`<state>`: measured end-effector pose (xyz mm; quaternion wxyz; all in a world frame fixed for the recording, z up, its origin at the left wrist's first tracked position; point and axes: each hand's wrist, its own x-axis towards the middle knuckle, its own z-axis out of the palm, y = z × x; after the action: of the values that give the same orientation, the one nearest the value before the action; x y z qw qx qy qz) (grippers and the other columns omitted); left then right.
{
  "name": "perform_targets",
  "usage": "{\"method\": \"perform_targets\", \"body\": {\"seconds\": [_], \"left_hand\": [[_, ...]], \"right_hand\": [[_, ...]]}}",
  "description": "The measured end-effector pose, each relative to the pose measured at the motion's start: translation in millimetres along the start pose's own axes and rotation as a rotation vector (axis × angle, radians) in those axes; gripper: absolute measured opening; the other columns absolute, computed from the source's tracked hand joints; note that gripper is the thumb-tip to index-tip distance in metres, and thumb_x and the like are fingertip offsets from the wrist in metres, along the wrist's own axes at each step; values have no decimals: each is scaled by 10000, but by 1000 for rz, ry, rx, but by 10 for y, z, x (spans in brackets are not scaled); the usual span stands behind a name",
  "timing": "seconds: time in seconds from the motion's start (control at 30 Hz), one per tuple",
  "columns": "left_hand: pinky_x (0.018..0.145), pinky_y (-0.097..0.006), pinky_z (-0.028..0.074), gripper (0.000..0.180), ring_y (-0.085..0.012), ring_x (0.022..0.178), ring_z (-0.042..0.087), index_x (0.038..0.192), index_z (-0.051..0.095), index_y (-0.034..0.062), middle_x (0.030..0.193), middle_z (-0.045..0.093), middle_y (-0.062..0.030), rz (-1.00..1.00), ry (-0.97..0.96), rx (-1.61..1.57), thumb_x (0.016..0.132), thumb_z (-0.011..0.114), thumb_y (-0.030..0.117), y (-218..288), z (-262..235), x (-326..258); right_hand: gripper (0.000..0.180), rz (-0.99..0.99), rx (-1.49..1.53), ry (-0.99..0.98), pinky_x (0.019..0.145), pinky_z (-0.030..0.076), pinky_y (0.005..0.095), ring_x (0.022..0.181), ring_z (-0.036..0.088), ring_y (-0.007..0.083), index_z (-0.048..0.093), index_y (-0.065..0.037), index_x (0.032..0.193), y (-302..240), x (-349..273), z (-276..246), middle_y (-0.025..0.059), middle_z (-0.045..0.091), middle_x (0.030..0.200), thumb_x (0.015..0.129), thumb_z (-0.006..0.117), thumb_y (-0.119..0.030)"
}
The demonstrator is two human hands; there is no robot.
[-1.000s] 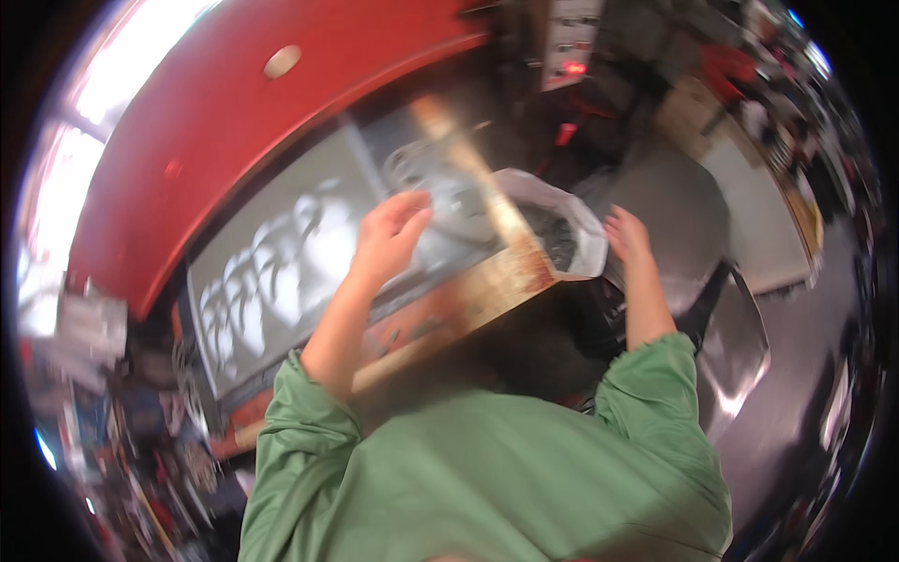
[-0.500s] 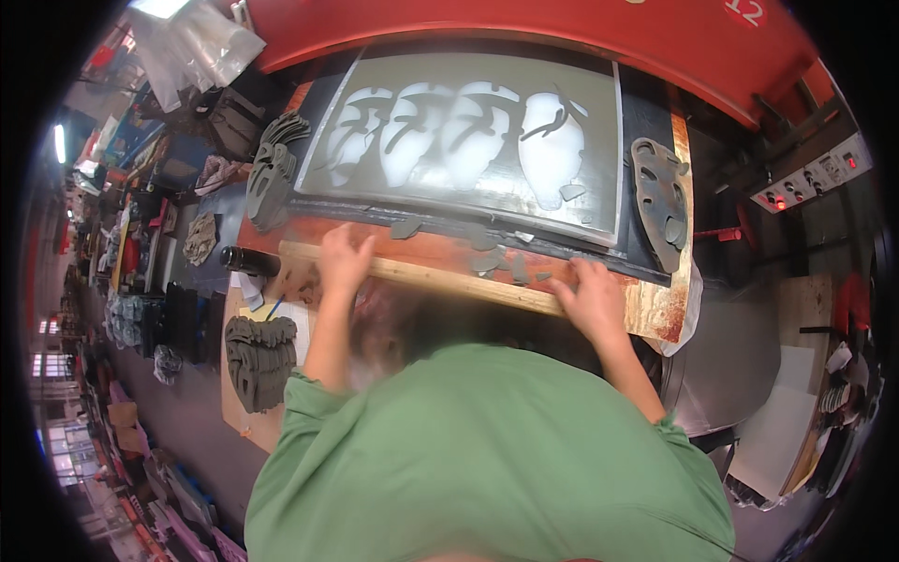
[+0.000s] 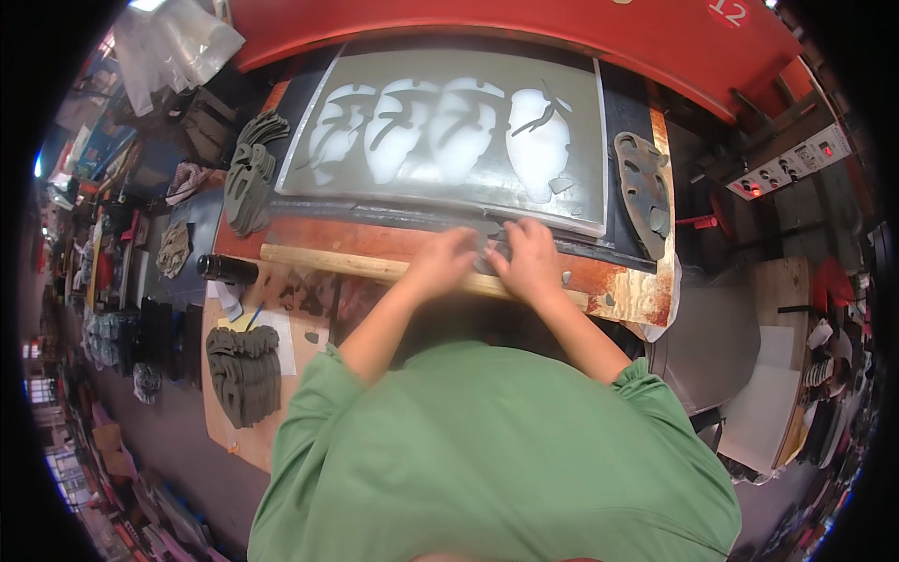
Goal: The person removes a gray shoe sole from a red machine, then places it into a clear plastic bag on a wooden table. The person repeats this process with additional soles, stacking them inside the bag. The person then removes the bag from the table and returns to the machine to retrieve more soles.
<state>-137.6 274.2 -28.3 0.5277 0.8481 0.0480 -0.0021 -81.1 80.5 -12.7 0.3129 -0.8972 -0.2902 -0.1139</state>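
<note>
At the near edge of the press table, my two hands come together over the grey scraps [image 3: 489, 242]. My left hand [image 3: 442, 263] is at their left side, its fingertips blurred. From the right, my right hand [image 3: 528, 263] curls thumb and fingers round some of them. Both hands are just above a pale wooden bar [image 3: 361, 266] along the edge. Beyond them lies a grey sheet [image 3: 579, 140] with several cut-out shapes showing white. Dark thin strips [image 3: 536, 122] and a small grey piece [image 3: 561, 184] rest on the rightmost shape.
Stacked grey cut pieces [image 3: 249, 187] lie left of the sheet, and another stack [image 3: 245, 375] is on a side board. A mask-shaped cutting die [image 3: 642, 192] lies at the right. A red machine beam [image 3: 524, 39] spans the back; a control box [image 3: 791, 167] is at right.
Both hands have moved inward from far apart along the wooden bar and now meet at the scraps. The loose scraps are gathered closer between them. The view has shifted slightly.
</note>
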Motion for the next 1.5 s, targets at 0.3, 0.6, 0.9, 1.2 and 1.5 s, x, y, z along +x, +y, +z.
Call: {"method": "perform_targets", "body": {"seconds": [0.3,0.6,0.9,1.2,1.5], "left_hand": [[795,-351,537,333,-262,895,649,1198,579,4,1008,646,-142,17,262,135,866,563,-20,-157,65,200],[913,-500,494,379,-362,1060,607,1100,630,33,1100,625,-213,-596,656,1192,798,624,262,-735,-1913,-404],[989,-488,461,449,-363,1203,584,1241,584,74,1290,607,-195,-983,549,921,850,580,295,-858,-2395,-283],[880,-444,510,431,-383,999,658,1033,640,-2,1030,686,-241,-611,461,970,719,675,292,-1410,-2772,-389],[895,-451,486,443,-325,1022,652,1060,627,95,1024,705,-132,-709,475,917,720,667,375,-1336,-2587,-370]], "right_hand": [[367,-271,25,-24,891,474,435,1034,562,319,679,-58,997,-52,127,124,112,635,1058,752,759,-319],[431,-180,-16,-135,915,459,428,1054,581,305,667,-82,1129,246,-171,-418,115,624,1094,764,764,-289],[300,223,105,-350,842,498,419,951,605,342,657,-67,1098,500,-539,-711,142,602,1001,880,674,-273],[240,57,111,-119,815,498,437,944,596,354,641,-72,1036,400,-314,-158,142,606,964,808,686,-131],[404,30,-9,-172,929,461,450,1098,544,335,649,-57,1109,60,-132,-37,121,604,1181,784,727,-285]]}}
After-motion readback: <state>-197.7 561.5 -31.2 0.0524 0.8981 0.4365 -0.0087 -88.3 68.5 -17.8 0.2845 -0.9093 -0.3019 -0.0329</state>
